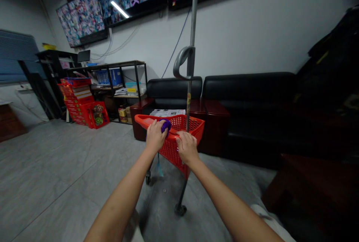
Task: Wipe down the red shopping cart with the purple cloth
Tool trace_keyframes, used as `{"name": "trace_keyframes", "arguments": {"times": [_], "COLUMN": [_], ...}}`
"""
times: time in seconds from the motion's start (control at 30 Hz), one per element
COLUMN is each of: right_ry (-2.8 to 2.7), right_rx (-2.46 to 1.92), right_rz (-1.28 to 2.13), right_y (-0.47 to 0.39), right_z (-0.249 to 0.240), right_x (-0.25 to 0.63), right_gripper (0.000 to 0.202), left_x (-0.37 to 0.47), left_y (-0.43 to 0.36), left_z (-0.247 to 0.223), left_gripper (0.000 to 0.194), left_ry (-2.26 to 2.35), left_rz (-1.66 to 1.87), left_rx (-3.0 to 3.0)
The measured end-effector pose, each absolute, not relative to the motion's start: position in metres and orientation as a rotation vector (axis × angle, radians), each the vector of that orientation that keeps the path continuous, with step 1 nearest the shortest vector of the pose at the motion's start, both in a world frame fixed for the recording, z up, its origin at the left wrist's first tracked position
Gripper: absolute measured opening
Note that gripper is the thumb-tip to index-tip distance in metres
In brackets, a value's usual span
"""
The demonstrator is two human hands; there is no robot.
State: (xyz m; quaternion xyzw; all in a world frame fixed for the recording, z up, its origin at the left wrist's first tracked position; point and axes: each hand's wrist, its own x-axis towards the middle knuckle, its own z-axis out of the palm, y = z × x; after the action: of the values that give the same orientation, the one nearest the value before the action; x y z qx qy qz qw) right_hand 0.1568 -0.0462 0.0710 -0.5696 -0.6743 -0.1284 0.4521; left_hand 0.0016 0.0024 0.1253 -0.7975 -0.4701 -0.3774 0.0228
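1. The left hand grasps a purple bundle, its fingers curled against the near side; whether it also grips the rim beneath is hidden.
2. The purple bundle sits at the near-left edge of a red basket, between the basket's left corner and its near corner. It looks roundish and partly covered, so I cannot tell a long axis or which way it points.
3. The right hand is closed over the basket's rim by the near corner, thumb on the outer wall, fingers over the top.
4. The basket stands upright, mouth up. Its near-left edge slants from the left corner, farther away, down to the near corner at the right hand.
5. A metal pole rises upright by the basket's right part, with a grey loop handle jutting left.
6. Below the basket, legs end in casters on the grey floor.
7. Behind it stands a black sofa; stacked red crates stand well apart, to the left.
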Motion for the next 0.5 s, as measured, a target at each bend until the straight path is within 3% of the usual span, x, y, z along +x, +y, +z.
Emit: {"name": "trace_keyframes", "arguments": {"times": [0.2,0.5], "right_ry": [-1.621,-1.567], "right_rx": [-1.386,-1.425], "right_rz": [-0.319,-0.342], "right_y": [-0.044,-0.049], "right_z": [0.064,0.066], "right_x": [0.155,0.145], "right_gripper": [0.039,0.037], "left_x": [0.01,0.004], "left_y": [-0.019,0.002], "left_z": [0.101,0.121], "left_gripper": [0.05,0.035], "left_ry": [-1.366,-1.51], "left_rz": [-1.287,-1.374], "left_rx": [-2.413,-2.352]}}
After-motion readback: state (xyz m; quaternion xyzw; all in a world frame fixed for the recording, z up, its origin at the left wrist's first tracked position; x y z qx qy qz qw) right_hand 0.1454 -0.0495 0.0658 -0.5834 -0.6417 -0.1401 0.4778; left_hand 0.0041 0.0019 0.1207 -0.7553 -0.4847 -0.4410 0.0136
